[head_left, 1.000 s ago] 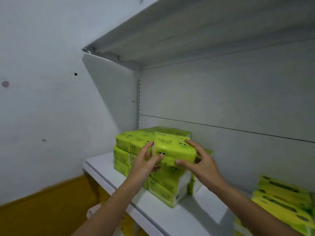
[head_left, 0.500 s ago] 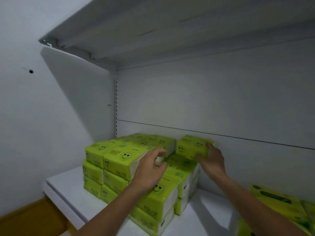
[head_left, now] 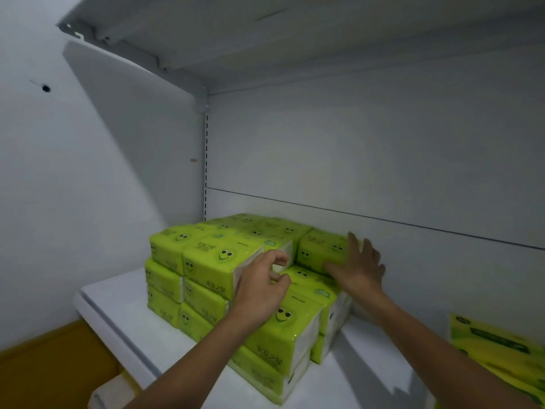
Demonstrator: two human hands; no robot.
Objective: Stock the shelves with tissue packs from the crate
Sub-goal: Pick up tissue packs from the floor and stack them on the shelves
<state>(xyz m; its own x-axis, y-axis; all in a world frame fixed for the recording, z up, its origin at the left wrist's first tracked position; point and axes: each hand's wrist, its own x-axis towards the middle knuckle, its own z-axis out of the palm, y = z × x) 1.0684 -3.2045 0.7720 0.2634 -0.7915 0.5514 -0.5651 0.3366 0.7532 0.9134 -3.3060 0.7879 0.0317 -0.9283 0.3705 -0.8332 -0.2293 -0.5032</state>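
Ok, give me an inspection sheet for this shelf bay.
Surface: white shelf, carrying the stack.
Job's things: green tissue packs stacked at the left; top pack sits at the stack's right rear.
Clutter: other yellow-green packs at the right edge, cut off.
Grippers: left hand curled before the stack, contact unclear; right hand flat against the top pack.
Cables: nothing seen.
Surroundings: white wall left, back panel, upper shelf overhead.

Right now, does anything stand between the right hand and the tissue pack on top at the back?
Nothing visible does. The right hand lies flat against that tissue pack, fingers straight.
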